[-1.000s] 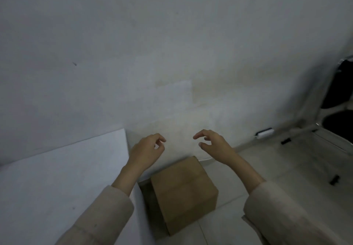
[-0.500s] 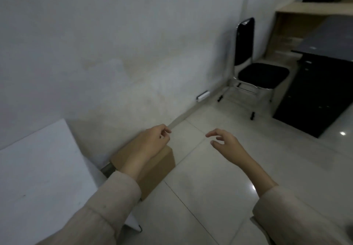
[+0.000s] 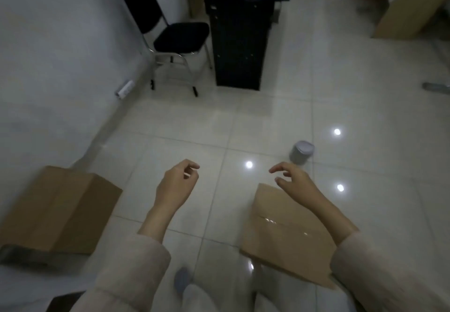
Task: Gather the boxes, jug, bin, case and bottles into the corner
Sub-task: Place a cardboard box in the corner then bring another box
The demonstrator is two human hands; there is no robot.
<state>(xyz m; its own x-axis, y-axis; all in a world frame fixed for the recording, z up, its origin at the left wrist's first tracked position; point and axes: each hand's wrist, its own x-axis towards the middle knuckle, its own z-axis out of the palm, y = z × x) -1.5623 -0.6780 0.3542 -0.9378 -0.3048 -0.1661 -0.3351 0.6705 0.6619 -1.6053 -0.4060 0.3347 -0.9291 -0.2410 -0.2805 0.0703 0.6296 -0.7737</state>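
Observation:
A brown cardboard box [image 3: 58, 209] sits on the floor at the left, against the wall. A second taped cardboard box [image 3: 282, 236] lies on the tiles at the lower right, partly under my right forearm. A small grey bin [image 3: 301, 152] with a pale lid stands just beyond it. A bottle [image 3: 435, 86] lies on the floor at the far right edge. My left hand [image 3: 175, 185] hangs in the air between the boxes, fingers loosely curled, holding nothing. My right hand [image 3: 292, 180] hovers above the far edge of the second box, also empty.
A black folding chair [image 3: 175, 34] stands by the white wall [image 3: 48, 68]. Beside it is a dark cabinet [image 3: 239, 41]. A small white roll [image 3: 124, 89] lies at the wall's foot. Large cardboard pieces [image 3: 411, 7] lean at the upper right. The tiled floor [image 3: 243, 121] is glossy.
My view has swung right, away from the wall. The first box now lies at the left, and a second box, the bin and a bottle have come into sight. Both hands stay empty.

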